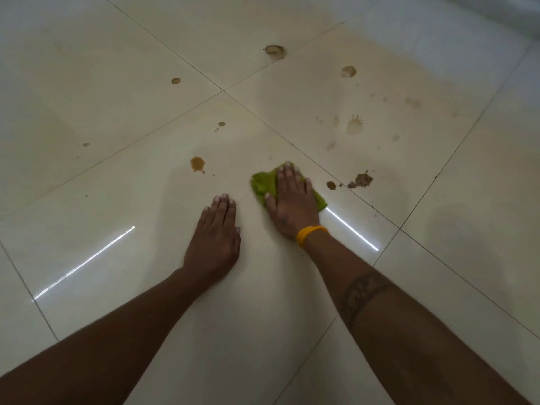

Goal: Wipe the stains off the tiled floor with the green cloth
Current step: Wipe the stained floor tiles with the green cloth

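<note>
A: What sort of surface is this?

B: A glossy floor of large cream square tiles with thin dark grout lines crossing near the twelve o'clock side of the hands. Two bright streaks of reflected light lie on it, one at eight o'clock and one at three o'clock of the hands. The room is dim; nothing of the walls can be made out for sure.

A: And the cloth?

B: The crumpled bright green cloth lies flat on the tile near the picture's middle, under the right hand. That hand rests palm down on it with fingers straight and close together, pressing rather than pinching. A yellow band circles the wrist.

A: The other hand?

B: The left hand lies flat on bare tile just beside the cloth, at eight o'clock of it, fingers straight and together, holding nothing.

A: Where are the stains?

B: An orange-brown blot sits at ten o'clock of the cloth. A dark brown crumbly patch lies at three o'clock, with a small brown spot between it and the cloth. Farther off, toward one o'clock, are a pale splashed mark and a ringed stain. Another ringed stain sits at twelve o'clock, and small spots toward eleven.
</note>
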